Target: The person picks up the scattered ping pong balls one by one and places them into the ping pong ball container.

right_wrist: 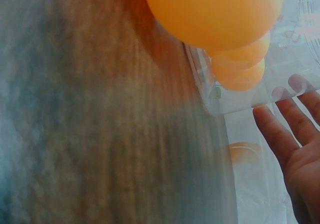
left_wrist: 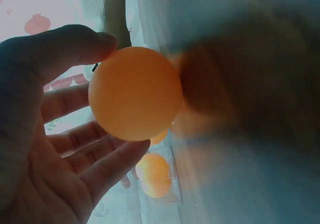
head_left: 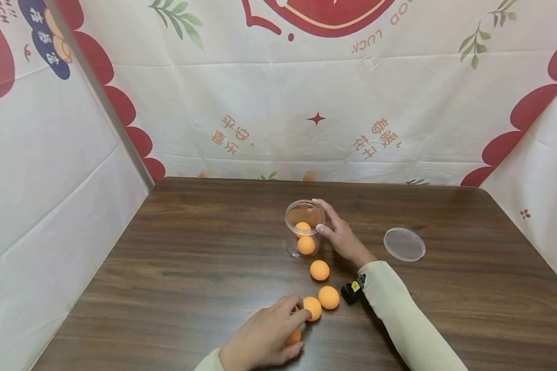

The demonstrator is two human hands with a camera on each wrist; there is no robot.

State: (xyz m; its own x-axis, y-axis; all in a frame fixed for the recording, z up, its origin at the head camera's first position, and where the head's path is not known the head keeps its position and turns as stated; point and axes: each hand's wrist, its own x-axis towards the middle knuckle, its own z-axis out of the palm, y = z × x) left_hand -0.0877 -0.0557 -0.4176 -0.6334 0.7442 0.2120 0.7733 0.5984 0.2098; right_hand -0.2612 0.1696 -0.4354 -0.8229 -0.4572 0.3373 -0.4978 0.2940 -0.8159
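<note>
My left hand (head_left: 266, 332) is low over the table, its thumb and fingers curled around an orange ping-pong ball (left_wrist: 135, 94). In the head view that ball is partly hidden by the hand, and another ping-pong ball (head_left: 313, 309) sits right at the fingertips. My right hand (head_left: 341, 234) grips the right side of a clear plastic jar (head_left: 291, 238), thumb at the near rim and fingers toward the back. The jar stands upright and uncovered with two orange balls (head_left: 306, 245) inside. Two more loose balls (head_left: 320, 270) lie between the jar and the left hand.
A clear round lid (head_left: 404, 244) lies flat on the brown wooden table (head_left: 190, 257), right of the jar. A black wrist camera (head_left: 351, 292) is at the right cuff, close to the loose balls. A printed white cloth (head_left: 269, 93) hangs behind the table's far edge.
</note>
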